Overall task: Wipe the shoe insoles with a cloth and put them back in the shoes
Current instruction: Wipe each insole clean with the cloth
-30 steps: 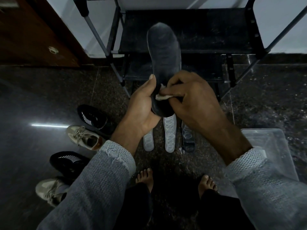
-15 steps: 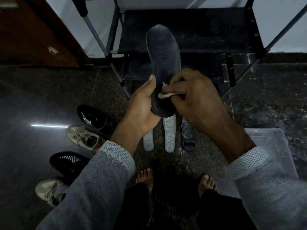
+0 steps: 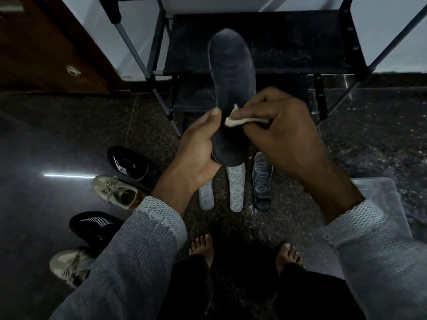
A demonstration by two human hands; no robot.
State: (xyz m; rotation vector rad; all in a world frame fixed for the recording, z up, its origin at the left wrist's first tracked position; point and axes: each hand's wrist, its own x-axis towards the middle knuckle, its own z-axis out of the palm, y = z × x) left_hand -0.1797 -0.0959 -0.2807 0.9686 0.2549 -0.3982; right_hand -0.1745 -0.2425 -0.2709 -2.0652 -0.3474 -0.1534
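My left hand [image 3: 198,148] grips the heel end of a dark insole [image 3: 231,75], which points away from me. My right hand [image 3: 284,137] pinches a small white cloth [image 3: 240,120] against the insole's middle. Three more insoles lie on the floor below my hands: two pale ones [image 3: 206,197] [image 3: 236,188] and a dark one [image 3: 262,183]. On the floor to the left stand two black shoes [image 3: 128,163] [image 3: 94,225] and two beige shoes [image 3: 113,192] [image 3: 69,266].
A black metal shoe rack [image 3: 265,42] stands in front of me against a white wall. A clear plastic bin [image 3: 379,199] sits on the floor at the right. A brown wooden door [image 3: 46,47] is at the upper left. My bare feet [image 3: 203,248] are on the dark floor.
My right hand has slid the cloth a little up the insole, away from the heel. My left hand keeps the same hold on the insole.
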